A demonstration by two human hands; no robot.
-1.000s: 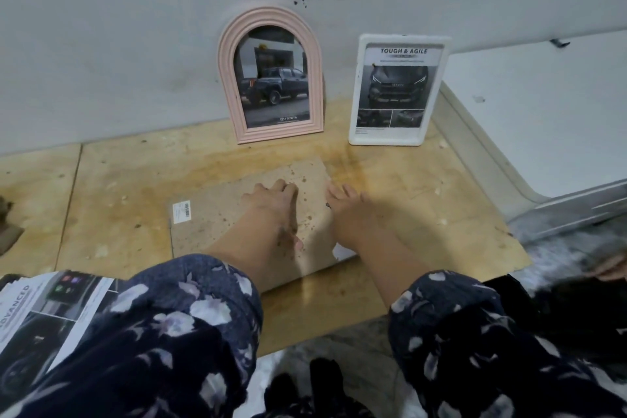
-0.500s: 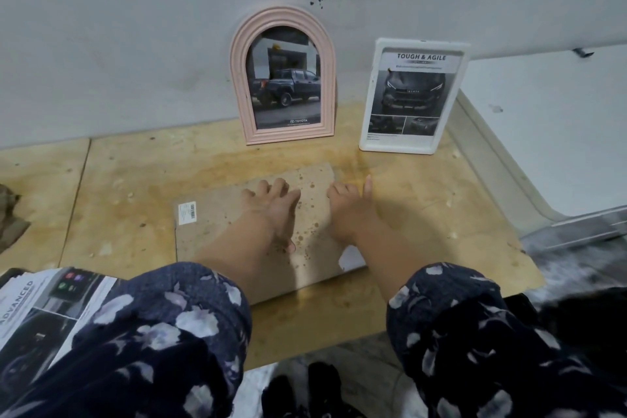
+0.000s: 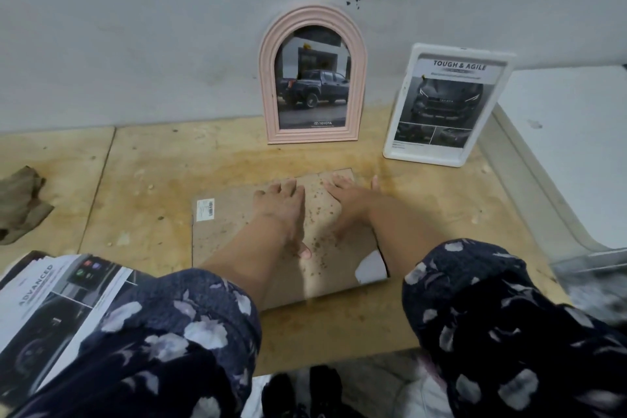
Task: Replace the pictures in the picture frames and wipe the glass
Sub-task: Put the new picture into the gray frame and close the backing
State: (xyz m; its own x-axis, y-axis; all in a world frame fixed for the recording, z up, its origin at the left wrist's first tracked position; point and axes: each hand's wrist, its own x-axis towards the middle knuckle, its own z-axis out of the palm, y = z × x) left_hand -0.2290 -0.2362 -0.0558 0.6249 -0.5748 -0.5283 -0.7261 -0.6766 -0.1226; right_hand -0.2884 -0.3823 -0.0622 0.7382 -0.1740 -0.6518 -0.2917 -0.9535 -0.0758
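The two frames you are working with stand upright at the back of the plywood worktop (image 3: pixel 142 180), leaning against the grey wall (image 3: pixel 169 44): the pink arched frame (image 3: pixel 314 75) holds a picture of a dark pickup truck, and just to its right, apart from it, the white rectangular frame (image 3: pixel 448 105) holds a sheet headed "TOUGH & AGILE" and is turned slightly inward. In front of them a flat cardboard sheet (image 3: pixel 230 241) lies on the worktop, speckled with brown spots, with a white barcode label (image 3: pixel 205 210) near its far left corner and a torn white patch at its near right corner. Your left hand (image 3: pixel 281 204) lies palm down on the cardboard with the fingers straight and close together, gripping nothing. Your right hand (image 3: pixel 346 197) lies flat beside it near the sheet's far right edge, fingers extended and the thumb spread out to the right, also gripping nothing. Both forearms come out of dark floral sleeves (image 3: pixel 509 316). The worktop is yellowish, stained and scuffed, with a seam running front to back on the left. A crumpled brownish cloth (image 3: pixel 20 204) sits at the far left, and a stack of car brochures (image 3: pixel 51 299) marked "ADVANCED" lies at the near left corner. A white surface (image 3: pixel 570 146) adjoins the worktop on the right, and small dark marks dot the wall above the pink frame.
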